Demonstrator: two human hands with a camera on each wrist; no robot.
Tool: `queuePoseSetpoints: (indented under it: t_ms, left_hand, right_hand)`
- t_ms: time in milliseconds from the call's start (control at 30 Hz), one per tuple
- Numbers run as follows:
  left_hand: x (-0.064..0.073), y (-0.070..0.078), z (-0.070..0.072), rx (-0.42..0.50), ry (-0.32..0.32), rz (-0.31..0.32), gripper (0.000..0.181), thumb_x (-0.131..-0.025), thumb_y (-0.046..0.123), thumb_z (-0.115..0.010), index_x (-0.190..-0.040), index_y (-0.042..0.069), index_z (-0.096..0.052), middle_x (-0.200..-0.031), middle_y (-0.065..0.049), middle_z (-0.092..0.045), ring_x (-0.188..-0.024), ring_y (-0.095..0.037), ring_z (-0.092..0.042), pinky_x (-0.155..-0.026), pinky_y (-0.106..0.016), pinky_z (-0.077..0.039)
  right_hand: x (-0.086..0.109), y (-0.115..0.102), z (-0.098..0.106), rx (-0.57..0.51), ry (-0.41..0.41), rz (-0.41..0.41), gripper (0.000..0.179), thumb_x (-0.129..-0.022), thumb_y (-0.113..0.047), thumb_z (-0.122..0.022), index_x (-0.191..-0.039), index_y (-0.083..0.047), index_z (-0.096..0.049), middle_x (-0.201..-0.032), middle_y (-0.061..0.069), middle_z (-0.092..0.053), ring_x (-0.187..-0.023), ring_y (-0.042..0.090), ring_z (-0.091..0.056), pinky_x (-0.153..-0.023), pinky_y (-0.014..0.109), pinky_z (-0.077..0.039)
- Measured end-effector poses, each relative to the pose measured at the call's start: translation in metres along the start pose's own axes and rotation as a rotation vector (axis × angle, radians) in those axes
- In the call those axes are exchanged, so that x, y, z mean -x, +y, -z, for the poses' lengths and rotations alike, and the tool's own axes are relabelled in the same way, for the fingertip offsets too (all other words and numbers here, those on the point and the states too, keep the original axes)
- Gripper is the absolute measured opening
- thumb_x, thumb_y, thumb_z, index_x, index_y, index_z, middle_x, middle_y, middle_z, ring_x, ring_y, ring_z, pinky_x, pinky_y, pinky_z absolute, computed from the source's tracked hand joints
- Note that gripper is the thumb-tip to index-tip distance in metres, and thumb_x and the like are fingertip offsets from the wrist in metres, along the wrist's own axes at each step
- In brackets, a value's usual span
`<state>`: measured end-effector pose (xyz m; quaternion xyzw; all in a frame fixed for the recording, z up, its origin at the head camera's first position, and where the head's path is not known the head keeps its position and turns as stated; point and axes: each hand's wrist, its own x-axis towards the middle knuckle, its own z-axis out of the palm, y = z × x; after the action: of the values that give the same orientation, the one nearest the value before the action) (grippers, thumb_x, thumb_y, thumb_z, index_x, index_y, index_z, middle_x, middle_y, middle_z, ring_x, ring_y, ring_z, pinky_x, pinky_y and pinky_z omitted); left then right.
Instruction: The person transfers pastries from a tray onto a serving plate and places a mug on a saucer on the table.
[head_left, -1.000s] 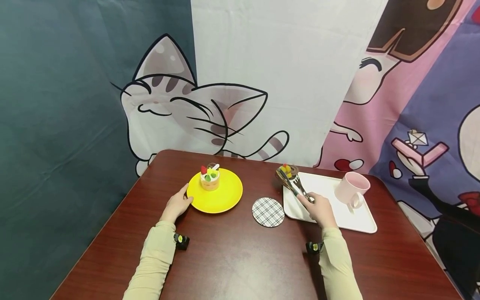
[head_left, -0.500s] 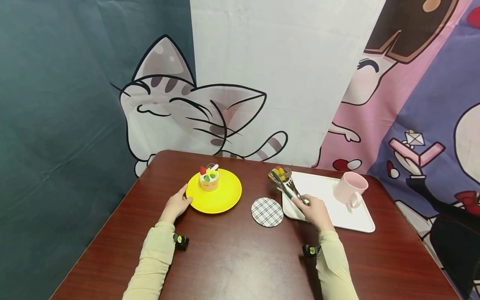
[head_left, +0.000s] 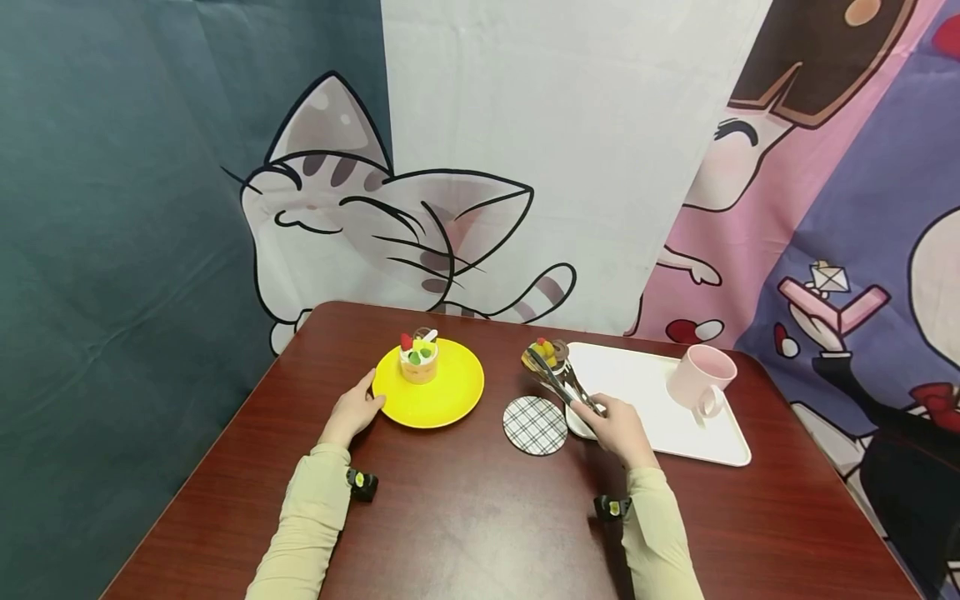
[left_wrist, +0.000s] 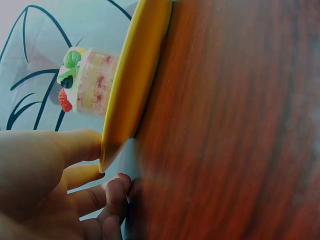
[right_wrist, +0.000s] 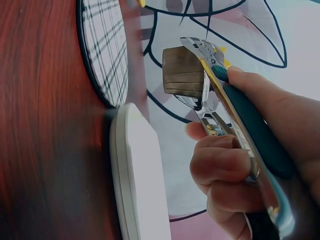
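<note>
My left hand (head_left: 354, 410) pinches the near-left rim of a yellow plate (head_left: 457, 392) between thumb and fingers. On that plate stands a small round toy cake (left_wrist: 95, 82) topped with a strawberry, a blueberry and green leaves. With my right hand (head_left: 617, 427) I grip metal tongs (right_wrist: 250, 125) with dark green handle grips. Between the tongs' ends is a second small cake (right_wrist: 183, 72) with a brown side and, in the head view, yellow fruit on top. It is held up beside the tray's left end, past the coaster.
A white tray (head_left: 675, 433) lies at the right, with a pink mug (head_left: 693, 379) standing on it. Left of the tray is a round checked coaster (head_left: 535, 426). All lie on a dark red-brown wooden table (head_left: 465, 517), with a printed cloth backdrop (head_left: 570, 150) behind.
My right hand has moved left with the tongs and the cake, from over the tray's left corner to beyond its left edge. The left hand and plate have stayed in place.
</note>
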<state>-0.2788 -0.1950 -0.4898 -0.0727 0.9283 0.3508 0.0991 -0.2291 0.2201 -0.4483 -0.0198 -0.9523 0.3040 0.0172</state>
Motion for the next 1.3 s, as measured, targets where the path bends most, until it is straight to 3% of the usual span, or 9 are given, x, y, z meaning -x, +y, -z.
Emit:
queuePoseSetpoints:
  t_ms: [167, 500, 733, 1100, 1300]
  left_hand:
    - [0.000, 0.000, 0.000, -0.011, 0.002, 0.005, 0.065, -0.090, 0.028, -0.045, -0.145, 0.014, -0.014, -0.074, -0.007, -0.041, -0.076, -0.022, -0.043, -0.075, -0.036, -0.034]
    - [0.000, -0.002, 0.002, -0.011, 0.013, 0.000, 0.065, -0.089, 0.030, -0.044, -0.145, 0.015, -0.014, -0.067, -0.003, -0.039, -0.062, -0.017, -0.038, -0.062, -0.029, -0.031]
    - [0.002, 0.000, 0.001, -0.002, 0.003, 0.014, 0.065, -0.090, 0.029, -0.045, -0.145, 0.015, -0.014, -0.071, -0.004, -0.038, -0.066, -0.019, -0.039, -0.068, -0.031, -0.032]
    - [0.002, 0.003, 0.002, -0.002, -0.001, 0.004, 0.064, -0.090, 0.027, -0.045, -0.145, 0.014, -0.015, -0.068, -0.004, -0.037, -0.075, -0.021, -0.043, -0.075, -0.036, -0.034]
    - [0.003, 0.002, 0.002, 0.003, -0.007, 0.000, 0.064, -0.090, 0.028, -0.044, -0.145, 0.015, -0.014, -0.068, -0.003, -0.037, -0.076, -0.022, -0.044, -0.076, -0.037, -0.035]
  right_hand:
    - [0.003, -0.007, -0.005, -0.015, -0.014, 0.016, 0.052, -0.080, -0.053, -0.054, -0.108, -0.010, -0.061, -0.070, 0.007, -0.064, -0.043, 0.010, -0.052, -0.049, 0.025, -0.042]
    - [0.003, -0.025, -0.013, 0.030, 0.015, 0.125, 0.047, -0.080, -0.052, -0.055, -0.103, -0.012, -0.064, -0.084, 0.007, -0.067, -0.059, 0.012, -0.052, -0.059, 0.029, -0.043]
    - [0.001, -0.034, -0.023, 0.022, 0.025, 0.177, 0.042, -0.080, -0.051, -0.056, -0.098, -0.015, -0.066, -0.090, 0.004, -0.068, -0.076, 0.014, -0.060, -0.072, 0.036, -0.047]
    - [-0.001, -0.048, -0.035, -0.012, 0.002, 0.190, 0.038, -0.080, -0.049, -0.057, -0.096, -0.017, -0.067, -0.085, 0.001, -0.068, -0.079, 0.015, -0.060, -0.075, 0.035, -0.047]
    - [-0.002, -0.057, -0.044, -0.016, -0.027, 0.181, 0.039, -0.079, -0.051, -0.058, -0.097, -0.018, -0.066, -0.079, 0.000, -0.067, -0.067, 0.012, -0.055, -0.066, 0.029, -0.045]
